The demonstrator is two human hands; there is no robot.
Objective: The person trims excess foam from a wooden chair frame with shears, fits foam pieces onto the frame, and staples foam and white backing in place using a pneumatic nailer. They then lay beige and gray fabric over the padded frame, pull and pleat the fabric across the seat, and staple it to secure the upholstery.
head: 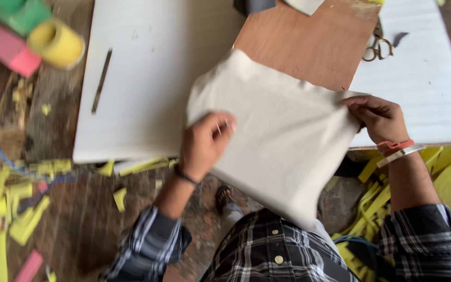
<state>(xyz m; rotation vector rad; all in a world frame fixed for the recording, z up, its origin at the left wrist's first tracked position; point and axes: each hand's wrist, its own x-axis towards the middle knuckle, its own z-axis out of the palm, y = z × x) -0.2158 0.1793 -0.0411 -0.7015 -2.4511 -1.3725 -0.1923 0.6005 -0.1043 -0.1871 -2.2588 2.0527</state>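
Observation:
A piece of off-white cloth [283,136] is held up in front of me, hanging down toward my checked shirt. My left hand [204,141] grips its left edge, fingers curled over the fabric. At the cloth's right corner my right hand [379,117] pinches it; that wrist wears a silver bangle and a red thread. The cloth covers part of a brown wooden board [309,44] and a large white sheet [147,78] lying beneath it.
A thin dark blade-like tool [101,79] lies on the white sheet. Scissors [378,48] rest by a second white sheet [424,73]. Yellow tape roll [56,44], pink and green blocks at top left. Yellow foam scraps [11,209] and a blue cable litter the floor.

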